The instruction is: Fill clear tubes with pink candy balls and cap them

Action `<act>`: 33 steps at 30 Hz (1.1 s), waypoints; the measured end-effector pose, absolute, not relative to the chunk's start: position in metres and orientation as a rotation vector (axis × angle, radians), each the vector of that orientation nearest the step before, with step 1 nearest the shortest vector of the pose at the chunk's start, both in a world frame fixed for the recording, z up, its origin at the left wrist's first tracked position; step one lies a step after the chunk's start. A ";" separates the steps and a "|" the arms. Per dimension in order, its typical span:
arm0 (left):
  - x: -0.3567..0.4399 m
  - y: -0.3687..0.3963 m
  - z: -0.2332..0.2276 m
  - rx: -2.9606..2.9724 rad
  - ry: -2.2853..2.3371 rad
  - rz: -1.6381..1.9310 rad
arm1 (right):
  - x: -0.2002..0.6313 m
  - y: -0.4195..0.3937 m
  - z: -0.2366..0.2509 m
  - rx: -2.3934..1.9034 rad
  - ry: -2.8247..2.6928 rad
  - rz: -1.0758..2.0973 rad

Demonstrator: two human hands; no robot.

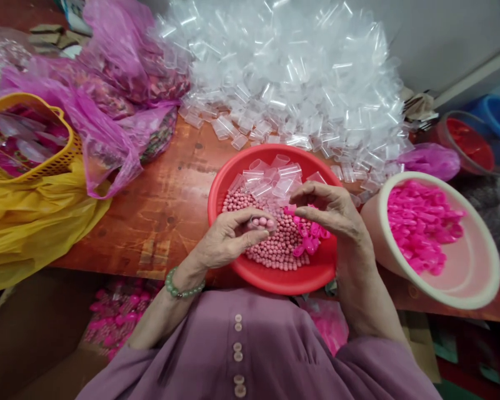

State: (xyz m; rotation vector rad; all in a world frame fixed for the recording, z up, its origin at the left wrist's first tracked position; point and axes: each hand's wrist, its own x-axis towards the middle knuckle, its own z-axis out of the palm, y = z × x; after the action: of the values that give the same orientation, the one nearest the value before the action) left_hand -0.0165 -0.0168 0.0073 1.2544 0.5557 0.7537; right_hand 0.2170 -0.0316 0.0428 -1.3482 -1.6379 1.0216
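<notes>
My left hand (229, 236) pinches a small clear plastic tube (261, 223) with pink beads inside it, over a red bowl (270, 278). My right hand (331, 208) is curled just to the right of it, fingertips pinched on a small pink cap (290, 210). The bowl holds a bed of small pink beads (275, 247), several empty clear tubes (270, 178) at its far side and a few bright pink caps (310, 239) on the right.
A huge heap of clear tubes (291, 72) fills the back of the wooden table (166, 205). A cream bowl (470, 294) of pink caps sits right. A yellow basket (64, 158) and pink plastic bags (108, 94) lie left. A box of filled tubes (116, 314) sits below.
</notes>
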 end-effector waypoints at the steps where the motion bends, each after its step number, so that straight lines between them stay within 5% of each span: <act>1: -0.016 -0.016 0.007 1.245 0.560 0.752 | 0.218 -0.034 0.044 -1.331 -1.653 1.024; 13: -0.008 -0.017 0.000 1.168 0.431 0.595 | 0.187 -0.025 0.064 -0.991 -2.211 1.033; 26: -0.007 -0.007 0.001 0.973 0.425 0.562 | 0.190 -0.031 0.055 -1.154 -2.026 1.137; 33: -0.010 -0.001 -0.004 0.724 0.345 0.618 | 0.220 -0.038 0.036 -1.780 -2.378 0.709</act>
State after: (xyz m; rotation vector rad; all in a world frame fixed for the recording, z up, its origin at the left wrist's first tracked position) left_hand -0.0097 -0.0014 -0.0035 0.7237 0.3454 0.6177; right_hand 0.2201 -0.0379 0.0362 -1.7799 -2.3775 0.7093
